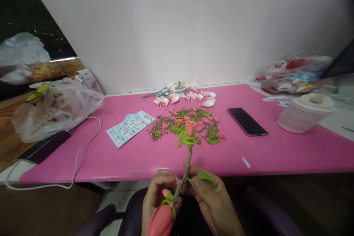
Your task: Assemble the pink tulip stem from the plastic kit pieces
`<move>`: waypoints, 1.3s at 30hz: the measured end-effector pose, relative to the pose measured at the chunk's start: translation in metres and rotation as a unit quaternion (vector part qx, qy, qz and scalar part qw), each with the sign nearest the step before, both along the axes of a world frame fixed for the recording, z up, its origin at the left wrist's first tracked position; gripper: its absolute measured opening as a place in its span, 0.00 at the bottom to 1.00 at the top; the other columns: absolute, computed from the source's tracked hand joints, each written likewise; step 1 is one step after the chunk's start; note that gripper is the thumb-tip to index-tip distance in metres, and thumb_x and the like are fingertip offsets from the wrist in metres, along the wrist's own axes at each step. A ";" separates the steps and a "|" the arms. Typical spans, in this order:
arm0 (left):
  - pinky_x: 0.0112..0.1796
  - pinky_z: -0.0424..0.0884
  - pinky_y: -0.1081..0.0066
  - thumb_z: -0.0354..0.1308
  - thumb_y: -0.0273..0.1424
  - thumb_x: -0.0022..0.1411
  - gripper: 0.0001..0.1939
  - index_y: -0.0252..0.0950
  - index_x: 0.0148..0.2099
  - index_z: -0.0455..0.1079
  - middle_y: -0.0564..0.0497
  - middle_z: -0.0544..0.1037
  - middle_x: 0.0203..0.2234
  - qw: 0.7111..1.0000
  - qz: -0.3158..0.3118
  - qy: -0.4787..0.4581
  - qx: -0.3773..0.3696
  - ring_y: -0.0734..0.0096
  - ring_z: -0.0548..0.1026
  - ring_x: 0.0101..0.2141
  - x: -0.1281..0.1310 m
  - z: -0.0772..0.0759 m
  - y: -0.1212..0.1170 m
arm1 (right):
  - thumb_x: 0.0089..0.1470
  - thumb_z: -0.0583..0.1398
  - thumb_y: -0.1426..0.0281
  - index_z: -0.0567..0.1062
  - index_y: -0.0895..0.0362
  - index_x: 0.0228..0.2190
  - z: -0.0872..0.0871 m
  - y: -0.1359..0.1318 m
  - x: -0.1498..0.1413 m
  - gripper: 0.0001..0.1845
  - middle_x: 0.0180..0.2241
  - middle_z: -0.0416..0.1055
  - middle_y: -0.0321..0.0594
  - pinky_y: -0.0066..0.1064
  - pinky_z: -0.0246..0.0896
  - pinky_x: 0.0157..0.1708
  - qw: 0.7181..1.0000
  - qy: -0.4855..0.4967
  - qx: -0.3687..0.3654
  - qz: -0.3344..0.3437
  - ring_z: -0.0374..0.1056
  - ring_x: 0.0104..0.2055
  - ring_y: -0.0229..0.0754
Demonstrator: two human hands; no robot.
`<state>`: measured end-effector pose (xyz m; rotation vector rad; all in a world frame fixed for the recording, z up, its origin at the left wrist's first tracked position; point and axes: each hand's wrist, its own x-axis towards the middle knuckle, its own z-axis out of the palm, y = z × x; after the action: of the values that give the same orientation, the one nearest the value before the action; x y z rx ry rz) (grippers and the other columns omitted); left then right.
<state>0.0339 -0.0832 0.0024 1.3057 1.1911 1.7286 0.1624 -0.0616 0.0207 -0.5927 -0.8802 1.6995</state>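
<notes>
Both my hands hold a toy flower made of plastic bricks below the table's front edge. My left hand (157, 195) is closed round the lower stem beside a pink bud (160, 221) with a green collar. My right hand (210, 199) pinches the stem (186, 171) next to a green leaf (206, 177). The stem rises to a small pink flower (190, 127) on green sepals. Behind it, a pile of loose green, brown and pink pieces (185, 123) lies on the pink table mat (276, 151). White and pink petals (190, 96) lie further back.
An instruction leaflet (129, 127) lies left of the pile and a dark phone (247, 121) right of it. A white lidded container (305, 112) and filled plastic bags (295, 70) stand right. Another bag (55, 107) and a white cable (83, 147) are left.
</notes>
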 end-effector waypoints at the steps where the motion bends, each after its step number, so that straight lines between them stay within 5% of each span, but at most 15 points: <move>1: 0.30 0.74 0.69 0.66 0.40 0.50 0.11 0.40 0.34 0.74 0.48 0.77 0.29 1.000 -0.004 0.004 0.008 0.63 0.76 0.29 -0.001 0.002 -0.001 | 0.54 0.63 0.67 0.79 0.52 0.37 -0.001 -0.001 -0.001 0.08 0.31 0.76 0.38 0.33 0.65 0.39 1.000 0.002 0.000 0.004 0.71 0.33 0.39; 4: 0.36 0.75 0.64 0.67 0.38 0.49 0.13 0.39 0.38 0.76 0.45 0.79 0.34 1.000 0.003 0.027 0.014 0.58 0.77 0.36 0.002 0.010 -0.004 | 0.54 0.64 0.68 0.78 0.52 0.38 -0.006 -0.003 -0.003 0.08 0.33 0.77 0.37 0.31 0.64 0.40 1.000 0.001 -0.003 0.012 0.72 0.36 0.39; 12: 0.30 0.77 0.64 0.63 0.38 0.53 0.06 0.43 0.31 0.78 0.48 0.81 0.28 0.997 0.032 0.071 -0.015 0.59 0.79 0.29 0.003 0.016 -0.005 | 0.53 0.63 0.64 0.74 0.56 0.31 0.001 -0.005 0.007 0.08 0.28 0.74 0.35 0.24 0.64 0.33 0.989 -0.141 0.021 -0.029 0.69 0.31 0.36; 18: 0.34 0.78 0.64 0.62 0.35 0.56 0.07 0.39 0.35 0.79 0.47 0.82 0.30 0.993 0.022 0.100 -0.063 0.60 0.80 0.32 0.000 0.016 -0.010 | 0.55 0.57 0.66 0.67 0.57 0.20 0.009 -0.004 0.024 0.14 0.21 0.61 0.33 0.27 0.54 0.24 0.911 -0.379 0.159 -0.043 0.58 0.24 0.35; 23: 0.34 0.78 0.65 0.61 0.35 0.57 0.07 0.41 0.35 0.79 0.49 0.83 0.30 0.991 0.018 0.114 -0.073 0.61 0.80 0.31 0.004 0.019 -0.013 | 0.58 0.54 0.69 0.69 0.58 0.22 0.011 -0.008 0.026 0.13 0.23 0.65 0.34 0.27 0.55 0.27 0.872 -0.434 0.223 -0.031 0.62 0.26 0.35; 29: 0.32 0.79 0.69 0.60 0.36 0.58 0.08 0.41 0.35 0.80 0.49 0.83 0.29 0.991 0.009 0.122 -0.051 0.63 0.80 0.30 0.005 0.023 -0.014 | 0.58 0.53 0.69 0.70 0.58 0.23 0.018 -0.013 0.021 0.13 0.24 0.68 0.35 0.25 0.56 0.29 0.895 -0.399 0.195 -0.033 0.64 0.27 0.35; 35: 0.26 0.78 0.69 0.59 0.39 0.58 0.09 0.45 0.37 0.80 0.50 0.83 0.26 0.993 0.003 0.116 -0.007 0.63 0.80 0.25 0.006 0.025 -0.013 | 0.56 0.55 0.60 0.62 0.57 0.18 0.014 -0.015 0.019 0.20 0.18 0.54 0.29 0.24 0.47 0.21 0.955 -0.290 0.061 0.021 0.50 0.21 0.32; 39: 0.25 0.78 0.67 0.59 0.40 0.58 0.09 0.47 0.35 0.80 0.50 0.83 0.27 0.993 -0.001 0.121 -0.017 0.61 0.79 0.24 0.005 0.025 -0.012 | 0.56 0.57 0.57 0.62 0.57 0.20 0.007 -0.015 0.017 0.21 0.17 0.52 0.28 0.24 0.45 0.20 0.970 -0.238 0.018 0.043 0.47 0.20 0.31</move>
<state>0.0390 -0.0955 0.0271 1.5267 1.3462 1.5745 0.1794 -0.0769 0.0281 -0.9745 -1.2874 1.6398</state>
